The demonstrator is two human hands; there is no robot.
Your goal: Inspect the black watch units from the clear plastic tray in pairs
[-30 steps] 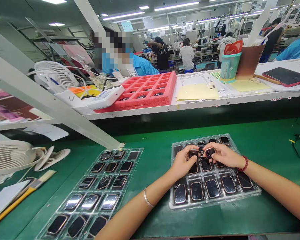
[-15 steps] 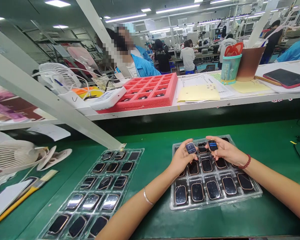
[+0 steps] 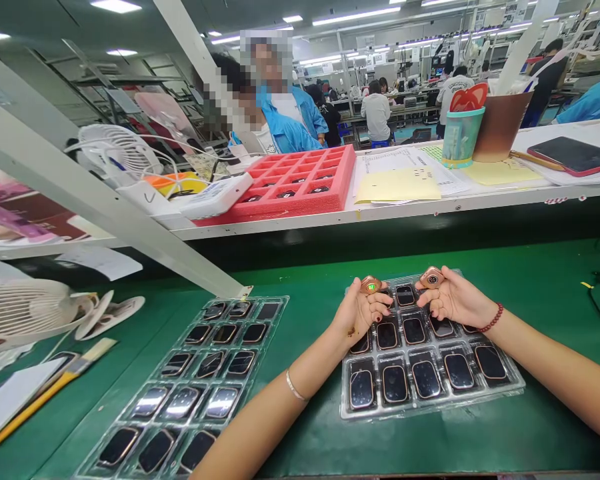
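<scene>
Two gold smartwatch bodies without straps are held up over the right-hand tray, their backs facing me. My left hand (image 3: 359, 310) pinches one watch (image 3: 371, 285), whose back sensor glows green. In my right hand (image 3: 459, 301) is the other watch (image 3: 432, 277), with a dark round sensor on its back. Both hands are closed, palms turned partly upward. Below them lies a clear plastic tray (image 3: 433, 408) with rows of dark-screened watches, such as the one in its front row (image 3: 426, 379). My hands hide part of its back rows.
A second clear tray of watches (image 3: 280, 310) lies to the left. Further left are a white fan (image 3: 25, 310) and a yellow-handled brush (image 3: 55, 387). A slanted white post (image 3: 145, 227) meets the bench. The raised shelf holds a red foam tray (image 3: 349, 183), cups and a phone (image 3: 575, 157).
Both hands have turned over, so the watches now show their backs instead of their lit screens. Across the shelf, a person in blue has come into fuller view.
</scene>
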